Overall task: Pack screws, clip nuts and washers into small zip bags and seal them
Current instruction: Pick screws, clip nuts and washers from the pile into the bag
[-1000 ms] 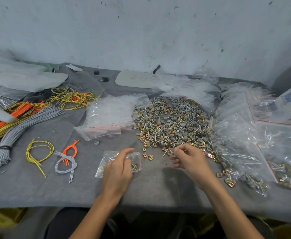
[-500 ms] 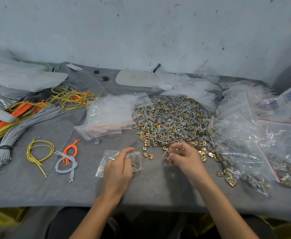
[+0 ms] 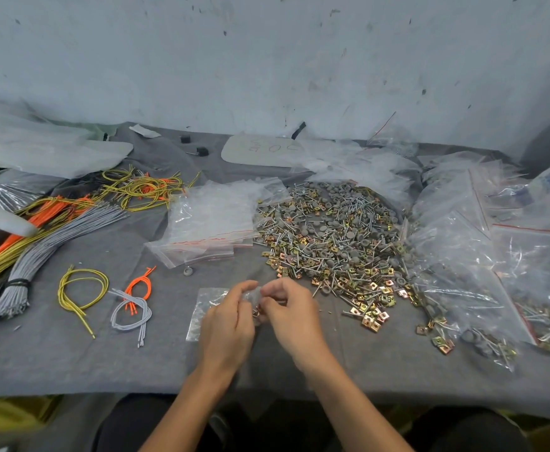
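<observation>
Beside the screw pile (image 3: 332,236), holds a small bag (image 3: 202,306) in the left hand (image 3: 228,322), right hand (image 3: 290,313) curled at its mouth, grip unclear.

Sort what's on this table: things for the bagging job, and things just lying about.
Job: small zip bag held in left hand and right hand; hardware pile; stack of empty zip bags; filled bags.
Lying about: grey cord bundle; yellow cord loop; orange cords; white board.

The left hand (image 3: 228,324) covered part of the small zip bag (image 3: 203,308), and the fingertips (image 3: 268,290) of the right hand (image 3: 291,313) were blurred beyond telling.
</observation>
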### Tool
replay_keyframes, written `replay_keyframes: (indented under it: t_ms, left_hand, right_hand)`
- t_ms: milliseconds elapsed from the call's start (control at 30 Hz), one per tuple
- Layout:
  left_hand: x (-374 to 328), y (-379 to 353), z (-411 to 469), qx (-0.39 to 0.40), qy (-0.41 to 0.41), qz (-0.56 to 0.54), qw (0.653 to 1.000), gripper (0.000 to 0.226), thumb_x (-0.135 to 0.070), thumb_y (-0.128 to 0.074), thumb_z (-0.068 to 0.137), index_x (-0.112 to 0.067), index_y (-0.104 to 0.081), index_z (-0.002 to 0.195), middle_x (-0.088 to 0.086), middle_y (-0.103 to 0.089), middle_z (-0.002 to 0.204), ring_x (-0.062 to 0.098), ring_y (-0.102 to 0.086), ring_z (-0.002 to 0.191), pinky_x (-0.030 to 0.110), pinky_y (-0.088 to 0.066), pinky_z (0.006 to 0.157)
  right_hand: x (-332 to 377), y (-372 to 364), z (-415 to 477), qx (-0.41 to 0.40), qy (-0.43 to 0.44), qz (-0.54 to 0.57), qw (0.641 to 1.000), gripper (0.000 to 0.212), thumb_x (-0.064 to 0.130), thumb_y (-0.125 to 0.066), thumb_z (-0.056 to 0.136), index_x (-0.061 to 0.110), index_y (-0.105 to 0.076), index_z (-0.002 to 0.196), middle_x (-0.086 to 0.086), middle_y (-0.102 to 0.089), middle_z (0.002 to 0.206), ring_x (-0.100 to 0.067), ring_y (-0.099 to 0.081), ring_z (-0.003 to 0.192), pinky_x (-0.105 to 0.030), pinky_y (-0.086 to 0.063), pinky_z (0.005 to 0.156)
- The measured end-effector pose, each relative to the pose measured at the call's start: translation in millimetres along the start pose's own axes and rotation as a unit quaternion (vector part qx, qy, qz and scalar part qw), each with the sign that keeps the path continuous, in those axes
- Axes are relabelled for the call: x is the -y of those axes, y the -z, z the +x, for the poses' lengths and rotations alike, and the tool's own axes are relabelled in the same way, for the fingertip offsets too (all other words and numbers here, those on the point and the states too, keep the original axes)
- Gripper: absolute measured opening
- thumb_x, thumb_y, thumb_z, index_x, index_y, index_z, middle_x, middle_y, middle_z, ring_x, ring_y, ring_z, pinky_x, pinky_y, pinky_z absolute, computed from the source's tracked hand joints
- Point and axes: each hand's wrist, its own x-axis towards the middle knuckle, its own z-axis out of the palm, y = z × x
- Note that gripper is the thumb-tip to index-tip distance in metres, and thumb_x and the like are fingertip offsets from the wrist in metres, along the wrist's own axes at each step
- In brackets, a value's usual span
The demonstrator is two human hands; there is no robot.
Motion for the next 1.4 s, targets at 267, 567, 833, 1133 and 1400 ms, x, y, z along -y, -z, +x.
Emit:
replay_keyframes:
  t_ms: [267, 567, 833, 1133, 1400]
  left_hand:
    - [3, -1, 0, -0.009, -0.008, -0.005, 1.000, 0.044, -0.029, -0.035, 0.089, -0.032, -0.066, 0.120, -0.005, -0.073, 0.084, 0.021, -0.066, 0.078, 0.042, -0.052, 0.072]
    - [2, -1, 0, -0.010, -0.008, -0.018, 1.000, 0.044, -0.026, -0.037, 0.087, -0.028, -0.068, 0.118, -0.020, -0.060, 0.061, 0.009, -0.052, 0.053, 0.034, -0.037, 0.054]
    - [3, -1, 0, -0.015, 0.000, -0.038, 0.999, 0.042, -0.023, -0.039, 0.088, -0.028, -0.068, 0.117, -0.016, -0.059, 0.058, 0.008, -0.051, 0.050, 0.034, -0.037, 0.050]
    - [4, 0, 3, -0.045, 0.029, -0.067, 0.996, 0.038, -0.022, -0.040, 0.083, -0.033, -0.067, 0.107, -0.014, -0.061, 0.063, 0.007, -0.052, 0.052, 0.032, -0.035, 0.050]
    - [6, -2, 2, -0.047, 0.010, -0.063, 0.997, 0.034, -0.027, -0.039, 0.082, -0.037, -0.064, 0.103, -0.014, -0.061, 0.062, 0.008, -0.052, 0.052, 0.035, -0.038, 0.050]
  right_hand:
    - [6, 1, -7, 0.057, -0.007, 0.067, 0.996, 0.029, -0.006, -0.056, 0.092, 0.020, -0.067, 0.095, 0.001, -0.072, 0.101, -0.009, -0.068, 0.098, -0.034, -0.057, 0.093]
    - [11, 88, 52, -0.066, 0.076, -0.230, 0.968, 0.021, 0.009, -0.059, 0.097, 0.028, -0.066, 0.098, 0.017, -0.064, 0.091, -0.002, -0.062, 0.085, -0.020, -0.048, 0.070]
    - [-2, 115, 102, -0.024, -0.006, -0.389, 0.921, 0.015, 0.032, -0.071, 0.093, 0.020, -0.067, 0.102, 0.005, -0.064, 0.096, -0.019, -0.063, 0.091, -0.042, -0.054, 0.087]
    - [-9, 113, 98, -0.044, 0.043, -0.431, 0.900, 0.020, 0.025, -0.061, 0.100, 0.016, -0.068, 0.083, 0.003, -0.066, 0.074, -0.012, -0.057, 0.062, -0.032, -0.049, 0.060]
    - [15, 101, 43, 0.021, 0.073, -0.179, 0.981, 0.009, 0.029, -0.068, 0.092, 0.026, -0.069, 0.084, 0.010, -0.068, 0.077, -0.008, -0.061, 0.073, -0.025, -0.046, 0.064]
